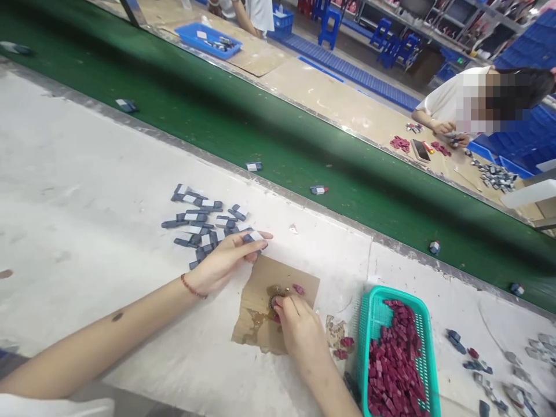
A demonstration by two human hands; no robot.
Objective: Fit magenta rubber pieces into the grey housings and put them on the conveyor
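Left hand (228, 255), palm turned inward, with a small blue-and-white piece (255, 237) pinched between thumb and fingers, just above the near corner of a loose cluster of similar pieces (191, 216) on the white worktop (87, 202). Right hand (302, 327) lowered over a torn sheet of brown cardboard (299, 273), thumb and forefinger drawn close together at a small round dark item (275, 300); impossible to tell whether anything is pinched there. On the same cardboard, near the fingers, a small red piece (298, 288) and a wet-looking stain (258, 324). To the right of the cardboard, two more red pieces (347, 341) on the worktop, and beside them a green basket (402, 292) holding a heap of red parts (393, 359). Farther right, scattered blue and grey parts (490, 382). Beyond the worktop, a green belt (286, 153) running diagonally, with spaced single parts (254, 166) lying on it. Across the belt, at upper right, a person (452, 92) bent over small parts; at upper left, a blue tray (186, 36).
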